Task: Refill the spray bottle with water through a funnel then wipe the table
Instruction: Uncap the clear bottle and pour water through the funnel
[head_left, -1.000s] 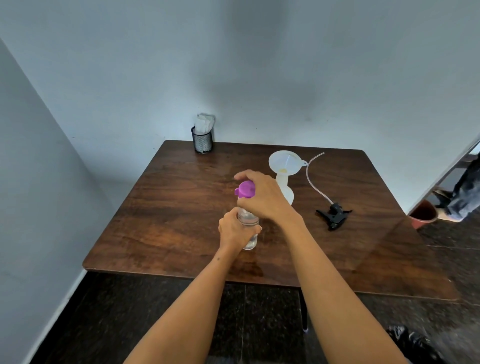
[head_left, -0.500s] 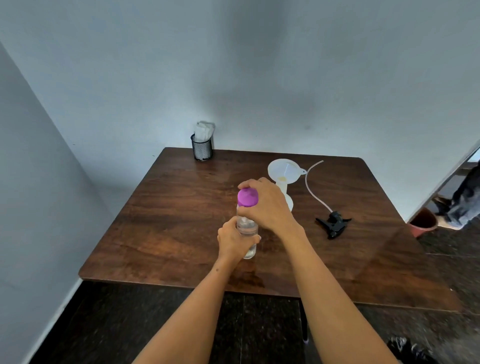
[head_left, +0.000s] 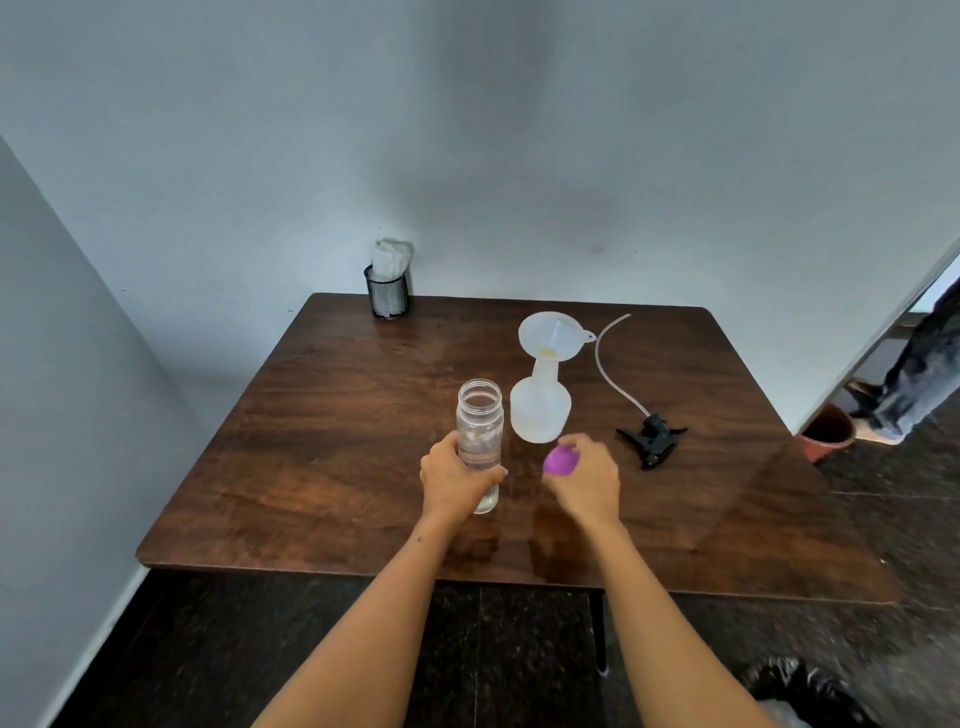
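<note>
Head view: left hand (head_left: 451, 475) grips the open water bottle (head_left: 479, 441), right hand (head_left: 587, 480) pinches its purple cap (head_left: 560, 460); pour slowly into the funnel (head_left: 551, 332).

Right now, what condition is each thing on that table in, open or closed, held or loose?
Water bottle: upright, uncapped, gripped by left hand.
Purple cap: off, held in right hand.
Spray bottle: upright, headless, funnel in its neck.
Spray head: detached, lying on table.
Mesh cup: upright, holding white paper.
</note>
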